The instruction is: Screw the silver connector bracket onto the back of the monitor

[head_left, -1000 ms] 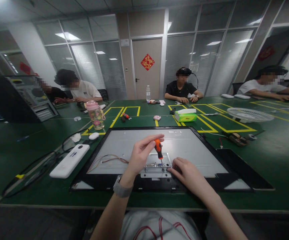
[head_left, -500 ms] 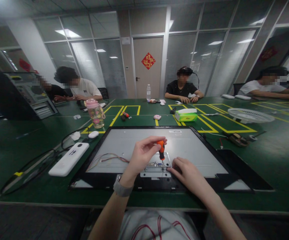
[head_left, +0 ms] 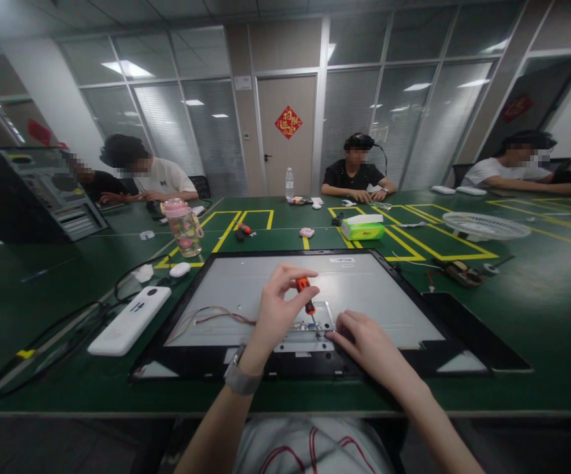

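Observation:
My left hand (head_left: pixel 280 308) grips an orange and black screwdriver (head_left: pixel 307 295) between thumb and fingers. The tool tilts, its handle leaning left and its tip down on a metal bracket (head_left: pixel 292 345). That bracket lies along the near edge of a flat display panel (head_left: pixel 238 273) with a grey back and black frame. My right hand (head_left: pixel 367 339) rests on the panel with curled fingers. Its thumb and fingertip are closed beside the screwdriver tip; whatever they pinch is too small to make out. Thin wires (head_left: pixel 216 313) run across the panel left of my left hand.
A white power bank (head_left: pixel 130 322), black cable (head_left: pixel 48 362) and pink-lidded bottle (head_left: pixel 182 230) stand left. Behind the panel is a green tissue pack (head_left: pixel 363 228). A dark flat slab (head_left: pixel 483 332) and round white grille (head_left: pixel 485 225) lie right. Several people sit across the table.
The screwdriver has gone from nearly upright to tilted, its handle moving left with my left hand. My right hand stays beside its tip. The whole view has shifted slightly.

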Motion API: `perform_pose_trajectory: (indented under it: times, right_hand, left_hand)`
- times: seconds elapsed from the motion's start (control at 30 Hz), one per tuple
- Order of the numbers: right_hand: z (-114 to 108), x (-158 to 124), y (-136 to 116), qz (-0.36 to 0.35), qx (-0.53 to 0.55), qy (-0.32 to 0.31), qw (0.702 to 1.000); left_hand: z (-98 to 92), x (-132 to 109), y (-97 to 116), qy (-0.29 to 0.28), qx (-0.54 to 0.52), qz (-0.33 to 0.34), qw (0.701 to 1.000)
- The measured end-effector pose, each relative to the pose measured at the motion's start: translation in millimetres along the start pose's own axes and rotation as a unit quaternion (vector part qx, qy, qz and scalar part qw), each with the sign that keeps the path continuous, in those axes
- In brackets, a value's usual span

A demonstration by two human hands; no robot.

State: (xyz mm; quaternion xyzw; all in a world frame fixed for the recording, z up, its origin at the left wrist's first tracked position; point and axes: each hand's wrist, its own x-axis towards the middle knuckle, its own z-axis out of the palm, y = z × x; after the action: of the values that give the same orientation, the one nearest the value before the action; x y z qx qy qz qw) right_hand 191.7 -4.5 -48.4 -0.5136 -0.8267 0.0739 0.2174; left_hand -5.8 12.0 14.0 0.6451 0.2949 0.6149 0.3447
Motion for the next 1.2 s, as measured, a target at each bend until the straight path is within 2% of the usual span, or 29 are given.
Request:
perform_pose_trajectory:
  times: [0.07, 0.17, 0.23, 0.3, 0.4, 0.47, 0.5, 0.6, 0.67, 0.83, 0.87, 0.9, 1.03, 1.07, 1.13, 1.2]
  right_hand:
    - [-0.3, -0.2, -0.6, 0.000, 0.001, -0.001, 1.000]
    - [0.2, -0.5, -0.8, -0.002, -0.001, 0.001, 1.000]
    - [0.8, -0.6, -0.7, -0.003, -0.004, 0.004, 1.000]
    - [1.5, -0.5, -0.3, -0.005, -0.006, 0.009, 1.000]
    - [2.4, -0.2, 0.7, -0.007, -0.010, 0.009, 1.000]
    - [2.8, 0.1, 1.3, -0.007, -0.013, 0.006, 1.000]
    - [2.8, 0.2, 1.4, -0.007, -0.014, 0.005, 1.000]
    - [2.2, 0.4, 0.8, -0.004, -0.015, 0.001, 1.000]
    - [1.5, 0.4, -0.2, -0.002, -0.013, 0.001, 1.000]
    - [0.5, -0.1, -1.4, -0.001, -0.014, 0.001, 1.000]
    - [0.5, -0.2, -1.3, -0.001, -0.015, 0.002, 1.000]
    - [0.7, -0.3, -1.1, -0.001, -0.015, 0.002, 1.000]
    - [1.8, -0.5, -0.3, 0.002, -0.014, 0.006, 1.000]
    - [2.0, -0.5, -0.2, 0.001, -0.014, 0.007, 1.000]
    - [2.4, -0.5, -0.1, 0.001, -0.016, 0.008, 1.000]
    - [2.6, -0.4, 0.1, 0.001, -0.016, 0.008, 1.000]
  left_hand:
    - [-1.6, 0.6, -0.7, 0.001, 0.006, 0.015, 1.000]
    - [-2.7, 0.1, 0.7, -0.069, -0.093, -0.032, 0.993]
    - [-0.9, -0.5, 2.2, -0.082, -0.127, -0.056, 0.987]
    - [1.9, -0.4, 2.6, -0.054, -0.100, -0.037, 0.993]
    - [3.1, 0.7, 0.5, 0.018, -0.022, 0.013, 0.999]
    - [0.7, 1.1, -1.8, 0.042, 0.015, 0.020, 0.999]
    - [-1.0, 1.0, -2.8, 0.036, 0.014, 0.016, 0.999]
    - [-4.4, -0.2, -5.1, -0.033, -0.062, -0.017, 0.997]
    - [-3.4, -0.9, -5.7, -0.049, -0.087, -0.034, 0.994]
    - [0.7, -0.3, -6.9, 0.072, 0.073, 0.040, 0.994]
    - [0.3, -0.1, -7.0, 0.080, 0.085, 0.045, 0.992]
    - [-0.5, -0.1, -6.9, 0.073, 0.077, 0.042, 0.993]
    - [-2.9, -0.7, -4.4, -0.034, -0.073, -0.021, 0.997]
    - [-2.4, -0.9, -3.6, -0.041, -0.092, -0.036, 0.994]
    - [-0.4, -0.8, -2.7, -0.021, -0.077, -0.049, 0.996]
    - [1.7, -0.3, -2.8, 0.016, -0.023, -0.029, 0.999]
